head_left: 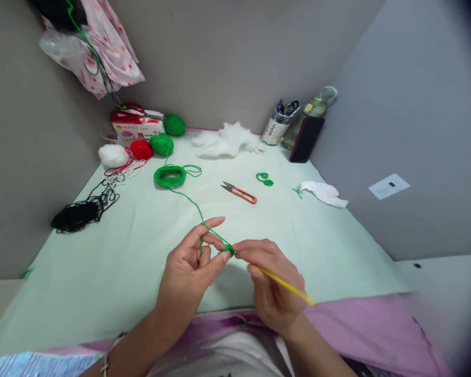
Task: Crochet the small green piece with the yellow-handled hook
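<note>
Between thumb and fingers, my left hand (192, 262) pinches a small piece of green crochet work (228, 250). A strand of green yarn (192, 201) runs over its raised index finger and back to a wound green yarn coil (170, 176). My right hand (277, 280) grips a crochet hook (288, 285) with a yellow handle, pen-like. The hook's metal tip meets the green piece, though fingers partly hide the contact. Beyond the hands lie orange thread snips (241, 193) and a small curled green crocheted piece (264, 179).
Black yarn (78, 214), a white yarn ball (113, 156), a red ball (141, 150) and green balls (161, 144) sit at the left. White stuffing (227, 140) lies at the back. A pen cup (275, 130), a phone (307, 139) and white tissue (325, 193) are on the right.
</note>
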`<state>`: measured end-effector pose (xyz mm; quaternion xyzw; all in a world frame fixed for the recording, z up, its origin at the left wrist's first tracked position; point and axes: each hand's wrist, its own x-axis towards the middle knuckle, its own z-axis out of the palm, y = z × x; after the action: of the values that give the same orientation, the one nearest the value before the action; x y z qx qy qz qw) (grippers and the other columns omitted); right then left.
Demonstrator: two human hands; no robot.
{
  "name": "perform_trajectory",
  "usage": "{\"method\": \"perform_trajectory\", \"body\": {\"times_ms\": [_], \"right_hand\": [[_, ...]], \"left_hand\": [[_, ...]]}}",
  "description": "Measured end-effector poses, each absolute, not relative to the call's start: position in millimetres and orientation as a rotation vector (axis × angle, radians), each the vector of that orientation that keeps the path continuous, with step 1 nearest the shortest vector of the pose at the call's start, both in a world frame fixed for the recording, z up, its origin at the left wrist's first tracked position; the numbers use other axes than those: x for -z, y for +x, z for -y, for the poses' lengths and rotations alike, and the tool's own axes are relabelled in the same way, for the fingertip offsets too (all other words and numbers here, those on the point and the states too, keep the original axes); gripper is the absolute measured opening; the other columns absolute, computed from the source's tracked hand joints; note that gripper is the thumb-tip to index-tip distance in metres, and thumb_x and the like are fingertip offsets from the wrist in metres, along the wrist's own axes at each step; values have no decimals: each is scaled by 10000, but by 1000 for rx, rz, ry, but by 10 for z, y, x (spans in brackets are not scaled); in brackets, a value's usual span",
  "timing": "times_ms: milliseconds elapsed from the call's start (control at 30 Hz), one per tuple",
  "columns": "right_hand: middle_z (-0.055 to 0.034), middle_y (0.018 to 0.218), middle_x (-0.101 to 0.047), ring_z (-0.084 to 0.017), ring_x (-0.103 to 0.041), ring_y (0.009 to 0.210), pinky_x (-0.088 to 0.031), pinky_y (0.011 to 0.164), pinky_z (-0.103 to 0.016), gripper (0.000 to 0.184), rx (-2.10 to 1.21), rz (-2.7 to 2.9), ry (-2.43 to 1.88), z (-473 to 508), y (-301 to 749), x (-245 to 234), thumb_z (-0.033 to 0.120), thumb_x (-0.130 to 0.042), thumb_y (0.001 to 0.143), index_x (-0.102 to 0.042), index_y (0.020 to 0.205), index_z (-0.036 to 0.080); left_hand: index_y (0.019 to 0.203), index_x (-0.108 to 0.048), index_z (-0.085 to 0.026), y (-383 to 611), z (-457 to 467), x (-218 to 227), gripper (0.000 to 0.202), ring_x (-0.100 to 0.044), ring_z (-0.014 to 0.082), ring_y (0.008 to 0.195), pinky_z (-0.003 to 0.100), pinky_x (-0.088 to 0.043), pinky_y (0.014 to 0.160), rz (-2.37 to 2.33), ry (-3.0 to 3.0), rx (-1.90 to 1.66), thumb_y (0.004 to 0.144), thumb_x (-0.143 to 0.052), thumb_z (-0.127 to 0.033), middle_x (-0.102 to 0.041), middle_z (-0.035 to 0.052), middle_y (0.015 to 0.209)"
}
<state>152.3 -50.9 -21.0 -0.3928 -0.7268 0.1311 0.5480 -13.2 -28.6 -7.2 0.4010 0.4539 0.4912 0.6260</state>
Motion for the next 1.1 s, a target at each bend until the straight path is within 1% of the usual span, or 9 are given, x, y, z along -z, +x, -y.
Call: {"method": "perform_trajectory", "body": {"times_ms": [133,267,400,567,700,767,833,1000,1100], "right_hand": [[-73,1125,-792,-229,-774,1016,-651,812,-347,416,-125,1831,-1006,523,1527,258,103,-652,990,-739,1323,336],[-39,944,-779,-178,-728,818,-619,718,-319,296,-478,1465,-929,457,1486,199,120,-582,1040,-785,1164,296],[-44,923,-788,-179,-730,807,-612,690,-317,210,-727,1309,-868,390,1432,150,191,-619,1047,-811,1033,275],[-67,1059,-815,-210,-775,935,-659,765,-350,323,-452,1548,-953,445,1452,272,124,-635,1018,-794,1223,317],[-79,1177,-807,-231,-780,1000,-670,793,-366,401,-268,1702,-973,478,1514,320,135,-673,988,-767,1312,352],[-69,1054,-811,-211,-768,902,-653,745,-354,329,-400,1540,-975,460,1524,281,123,-647,1005,-801,1217,321],[-45,913,-784,-172,-720,760,-612,663,-321,244,-589,1312,-953,431,1514,230,155,-625,1033,-818,1096,290],[-61,930,-799,-178,-724,790,-608,681,-318,156,-860,1227,-896,385,1465,210,277,-682,1025,-833,993,254],[-54,929,-805,-167,-723,764,-612,690,-312,159,-914,1190,-895,366,1468,243,300,-678,1031,-828,1006,254]], "left_hand": [[1398,-700,-206,-134,253,24,658,-362,21,475,151,-349,438,-867,682,-1000,788,-930,-293,-585,-64,748],[1243,-784,-167,-158,190,3,483,-231,-23,450,114,-291,404,-772,494,-968,786,-931,-229,-566,-73,744],[1212,-811,-228,-130,210,46,435,-406,9,489,128,-381,424,-785,615,-1034,793,-930,-225,-651,-35,835],[1219,-821,-255,-83,255,95,446,-532,53,598,151,-498,547,-833,699,-1085,790,-944,-257,-666,-29,835],[1189,-835,-195,-98,206,72,428,-350,14,486,143,-425,497,-757,524,-978,786,-945,-285,-564,-62,684],[1129,-851,-170,-114,176,60,376,-205,-7,464,141,-393,483,-751,449,-944,776,-945,-259,-504,-86,663],[1053,-862,-167,-122,162,57,312,-169,-7,472,147,-381,480,-768,458,-978,759,-944,-235,-503,-84,681],[1067,-863,-212,-116,207,110,288,-507,93,617,196,-440,532,-828,696,-1031,788,-915,-264,-702,22,812],[1093,-865,-241,-140,234,151,267,-573,117,687,207,-449,572,-882,788,-1009,835,-889,-304,-740,38,871]]}}
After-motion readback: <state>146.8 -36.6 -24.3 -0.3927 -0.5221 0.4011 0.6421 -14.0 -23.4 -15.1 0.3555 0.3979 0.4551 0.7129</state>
